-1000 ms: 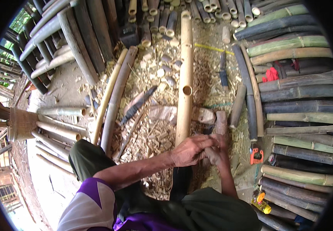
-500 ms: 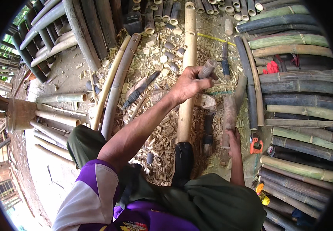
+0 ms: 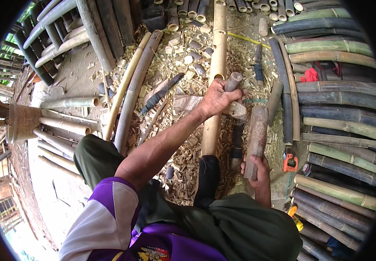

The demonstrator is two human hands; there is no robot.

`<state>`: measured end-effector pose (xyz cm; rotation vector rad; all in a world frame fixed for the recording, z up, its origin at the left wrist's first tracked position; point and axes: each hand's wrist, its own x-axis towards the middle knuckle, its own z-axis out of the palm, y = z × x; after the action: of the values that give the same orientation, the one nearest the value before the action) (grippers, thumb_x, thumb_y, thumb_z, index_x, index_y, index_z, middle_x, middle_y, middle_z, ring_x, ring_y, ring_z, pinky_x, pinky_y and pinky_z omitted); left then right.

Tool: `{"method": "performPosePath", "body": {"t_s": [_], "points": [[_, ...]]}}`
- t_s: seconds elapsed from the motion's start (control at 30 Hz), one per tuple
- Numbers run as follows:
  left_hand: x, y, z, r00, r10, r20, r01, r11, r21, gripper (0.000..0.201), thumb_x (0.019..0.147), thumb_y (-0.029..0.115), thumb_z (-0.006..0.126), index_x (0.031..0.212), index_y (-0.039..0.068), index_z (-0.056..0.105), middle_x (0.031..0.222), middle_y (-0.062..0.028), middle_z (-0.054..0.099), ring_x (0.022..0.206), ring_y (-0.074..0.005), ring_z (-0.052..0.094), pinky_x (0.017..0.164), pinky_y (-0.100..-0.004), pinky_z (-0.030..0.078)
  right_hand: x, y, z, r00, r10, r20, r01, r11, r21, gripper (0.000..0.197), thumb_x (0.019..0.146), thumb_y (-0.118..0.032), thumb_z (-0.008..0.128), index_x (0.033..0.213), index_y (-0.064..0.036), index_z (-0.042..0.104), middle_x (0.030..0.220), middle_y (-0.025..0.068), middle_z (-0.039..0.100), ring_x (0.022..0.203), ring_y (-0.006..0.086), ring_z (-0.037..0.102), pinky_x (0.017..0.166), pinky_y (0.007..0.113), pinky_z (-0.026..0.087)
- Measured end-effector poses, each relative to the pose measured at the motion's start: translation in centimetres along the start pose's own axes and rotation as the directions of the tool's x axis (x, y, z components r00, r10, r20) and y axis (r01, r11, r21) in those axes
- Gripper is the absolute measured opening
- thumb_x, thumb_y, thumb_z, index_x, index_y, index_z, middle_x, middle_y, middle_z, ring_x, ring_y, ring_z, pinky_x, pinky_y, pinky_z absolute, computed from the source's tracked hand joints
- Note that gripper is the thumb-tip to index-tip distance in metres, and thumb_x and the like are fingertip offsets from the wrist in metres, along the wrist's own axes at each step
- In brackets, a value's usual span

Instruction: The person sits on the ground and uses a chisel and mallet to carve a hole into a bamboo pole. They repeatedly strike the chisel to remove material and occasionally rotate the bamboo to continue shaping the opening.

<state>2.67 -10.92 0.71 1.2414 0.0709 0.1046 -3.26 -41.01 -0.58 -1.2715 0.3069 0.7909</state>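
My left hand (image 3: pixel 222 96) is wrapped round a short ribbed tool handle (image 3: pixel 233 81), held over the bamboo pole (image 3: pixel 210 135). Its lower end is hidden behind my fingers. The pale pole runs away from me, with cut holes in its far part; a dark-covered foot (image 3: pixel 208 176) lies at its near end. My right hand (image 3: pixel 259 174) grips the near end of a thick wooden club (image 3: pixel 256 128), which sits to the right of the pole and apart from the handle. A wooden block (image 3: pixel 188 103) lies crosswise beneath the pole.
Wood chips (image 3: pixel 177 161) cover the ground. A knife with a dark-wrapped handle (image 3: pixel 162 93) lies left of the pole, another wrapped tool (image 3: pixel 258 65) at the far right. An orange tool (image 3: pixel 290 162) lies beside stacked bamboo (image 3: pixel 344 126). Two long poles (image 3: pixel 138 87) flank my left arm.
The club and my right hand have come nearer to me, and the club's tilt has changed. My left hand still holds the handle over the pole. The whole view has shifted slightly.
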Motion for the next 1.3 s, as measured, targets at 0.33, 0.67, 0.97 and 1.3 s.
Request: {"method": "performPosePath", "body": {"t_s": [0.33, 0.67, 0.97, 1.3], "points": [[-0.7, -0.3, 0.6, 0.999, 0.032, 0.011, -0.033, 0.995, 0.096, 0.023, 0.09, 0.023, 0.071, 0.09, 0.001, 0.076, 0.08, -0.0042, 0.074, 0.072, -0.0079, 0.065, 0.068, -0.0266, 0.054, -0.6, -0.7, 0.0, 1.0, -0.017, 0.007, 0.018, 0.996, -0.085, 0.038, 0.086, -0.016, 0.07, 0.115, 0.0003, 0.051, 0.088, 0.0127, 0.063, 0.066, 0.023, 0.067, 0.05, 0.036, 0.057], [-0.3, -1.9, 1.5, 0.998, -0.045, 0.039, 0.048, 0.995, -0.084, 0.013, 0.09, 0.014, 0.071, 0.092, 0.001, 0.072, 0.089, -0.005, 0.075, 0.075, -0.005, 0.064, 0.063, -0.0236, 0.051, -4.9, -20.9, 13.2, 0.663, -0.726, 0.182, 0.694, 0.504, -0.515, 0.062, 0.082, -0.011, 0.071, 0.135, 0.003, 0.043, 0.099, 0.0157, 0.063, 0.071, 0.0222, 0.064, 0.066, 0.035, 0.055], [1.8, -2.2, 0.4, 0.995, -0.1, -0.016, 0.1, 0.995, 0.008, 0.018, 0.091, 0.021, 0.073, 0.097, 0.004, 0.074, 0.074, -0.004, 0.071, 0.062, -0.0089, 0.062, 0.054, -0.0282, 0.051, -0.4, -26.2, 19.1, 0.717, -0.38, 0.585, 0.614, -0.053, -0.787, 0.055, 0.074, -0.013, 0.078, 0.122, 0.0048, 0.055, 0.103, 0.0175, 0.067, 0.084, 0.0226, 0.068, 0.07, 0.033, 0.056], [2.9, -2.3, -0.9, 0.98, -0.124, -0.154, 0.139, 0.986, 0.093, 0.032, 0.087, 0.036, 0.079, 0.084, 0.005, 0.074, 0.067, -0.0031, 0.067, 0.057, -0.0098, 0.058, 0.054, -0.027, 0.048, 6.8, -24.5, 18.8, 0.827, -0.358, 0.433, 0.449, -0.043, -0.893, 0.066, 0.075, -0.022, 0.077, 0.128, 0.0081, 0.052, 0.114, 0.0239, 0.064, 0.1, 0.0319, 0.066, 0.09, 0.041, 0.053]]}}
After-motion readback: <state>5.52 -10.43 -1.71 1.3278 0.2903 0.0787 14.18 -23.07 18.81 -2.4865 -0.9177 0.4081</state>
